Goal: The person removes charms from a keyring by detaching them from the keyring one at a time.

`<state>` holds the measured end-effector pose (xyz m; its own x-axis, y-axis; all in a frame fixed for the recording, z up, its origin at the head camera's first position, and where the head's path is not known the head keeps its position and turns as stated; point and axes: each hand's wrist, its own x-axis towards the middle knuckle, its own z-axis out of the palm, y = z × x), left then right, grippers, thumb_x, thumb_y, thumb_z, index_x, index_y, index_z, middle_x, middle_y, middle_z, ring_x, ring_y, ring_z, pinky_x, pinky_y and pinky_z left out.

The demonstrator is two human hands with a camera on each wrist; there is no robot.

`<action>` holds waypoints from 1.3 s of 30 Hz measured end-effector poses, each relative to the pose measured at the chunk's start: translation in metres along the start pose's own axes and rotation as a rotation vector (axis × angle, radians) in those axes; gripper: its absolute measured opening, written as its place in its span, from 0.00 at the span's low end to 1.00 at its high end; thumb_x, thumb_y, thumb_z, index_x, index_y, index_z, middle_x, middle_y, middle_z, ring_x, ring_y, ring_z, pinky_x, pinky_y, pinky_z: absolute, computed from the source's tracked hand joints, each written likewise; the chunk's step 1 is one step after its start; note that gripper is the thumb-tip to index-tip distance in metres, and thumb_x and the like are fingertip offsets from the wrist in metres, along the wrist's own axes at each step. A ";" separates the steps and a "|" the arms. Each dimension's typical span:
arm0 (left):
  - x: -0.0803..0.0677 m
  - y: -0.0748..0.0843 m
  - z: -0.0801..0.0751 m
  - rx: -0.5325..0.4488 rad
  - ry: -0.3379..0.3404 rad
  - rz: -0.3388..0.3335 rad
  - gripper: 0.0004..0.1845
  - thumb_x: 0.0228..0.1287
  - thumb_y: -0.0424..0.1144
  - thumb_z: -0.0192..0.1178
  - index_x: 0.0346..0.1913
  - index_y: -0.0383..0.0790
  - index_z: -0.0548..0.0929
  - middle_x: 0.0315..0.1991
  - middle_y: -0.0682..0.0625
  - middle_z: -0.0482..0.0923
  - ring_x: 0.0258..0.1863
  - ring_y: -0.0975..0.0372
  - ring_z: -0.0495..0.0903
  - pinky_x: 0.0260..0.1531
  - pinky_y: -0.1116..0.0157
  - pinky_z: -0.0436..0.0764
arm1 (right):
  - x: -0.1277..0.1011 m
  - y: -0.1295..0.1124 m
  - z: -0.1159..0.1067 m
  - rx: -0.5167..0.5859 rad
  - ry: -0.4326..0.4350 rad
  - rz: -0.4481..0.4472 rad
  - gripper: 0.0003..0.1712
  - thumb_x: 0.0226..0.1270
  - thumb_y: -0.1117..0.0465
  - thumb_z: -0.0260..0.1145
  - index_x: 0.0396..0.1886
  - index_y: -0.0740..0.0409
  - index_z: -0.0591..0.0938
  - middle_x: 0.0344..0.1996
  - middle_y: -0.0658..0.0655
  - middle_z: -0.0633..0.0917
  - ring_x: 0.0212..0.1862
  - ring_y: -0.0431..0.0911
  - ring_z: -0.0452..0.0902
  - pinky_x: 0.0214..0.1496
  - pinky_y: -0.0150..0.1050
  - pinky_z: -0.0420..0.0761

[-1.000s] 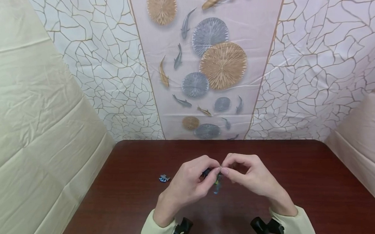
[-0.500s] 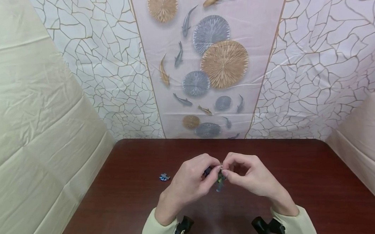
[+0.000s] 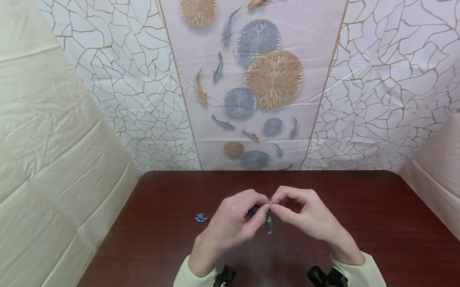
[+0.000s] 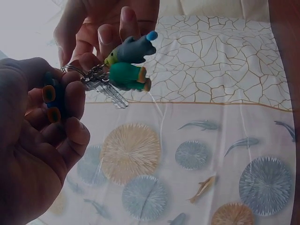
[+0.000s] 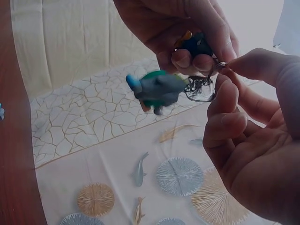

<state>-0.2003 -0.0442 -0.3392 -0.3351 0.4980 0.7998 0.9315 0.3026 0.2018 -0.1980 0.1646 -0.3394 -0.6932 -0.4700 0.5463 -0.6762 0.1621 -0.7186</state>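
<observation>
You have a dark red-brown bench (image 3: 167, 207) before you, its far corners rounded. On its left part you see a small blue-and-grey piece (image 3: 201, 217), its details too small to make out. Beyond the far edge you face a patterned cloth (image 3: 257, 77): gold and grey-blue discs and fish on a pale pink middle, white sides with gold crackle lines. To your left hangs a creased cream sheet (image 3: 39, 149); to your right, a beige drape (image 3: 450, 175).

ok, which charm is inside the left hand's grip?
The dark blue charm with orange rounds, tucked in the left hand. The grey-and-green bundle dangles outside; the light blue piece lies on the table.
</observation>
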 end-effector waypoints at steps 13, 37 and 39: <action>-0.001 -0.002 -0.001 0.010 0.002 -0.038 0.03 0.68 0.33 0.58 0.38 0.42 0.81 0.31 0.55 0.79 0.29 0.70 0.74 0.34 0.81 0.74 | -0.002 0.003 0.002 0.019 -0.027 -0.071 0.13 0.60 0.77 0.64 0.33 0.53 0.80 0.27 0.47 0.78 0.25 0.38 0.72 0.22 0.32 0.72; -0.002 -0.005 0.000 0.010 0.003 -0.021 0.03 0.67 0.33 0.58 0.37 0.42 0.81 0.31 0.56 0.79 0.30 0.71 0.75 0.34 0.81 0.74 | -0.001 0.001 0.003 -0.014 -0.017 -0.071 0.13 0.61 0.75 0.65 0.32 0.50 0.81 0.29 0.47 0.80 0.28 0.38 0.73 0.25 0.32 0.74; -0.003 -0.006 0.000 0.001 -0.001 -0.040 0.03 0.68 0.33 0.58 0.37 0.42 0.81 0.31 0.56 0.79 0.29 0.71 0.74 0.33 0.81 0.74 | -0.002 0.001 0.003 -0.007 -0.027 -0.076 0.14 0.61 0.75 0.65 0.32 0.49 0.81 0.29 0.47 0.80 0.28 0.38 0.73 0.25 0.32 0.74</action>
<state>-0.2049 -0.0478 -0.3427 -0.3724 0.4861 0.7906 0.9171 0.3233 0.2332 -0.1972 0.1633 -0.3423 -0.6331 -0.5047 0.5869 -0.7281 0.1310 -0.6728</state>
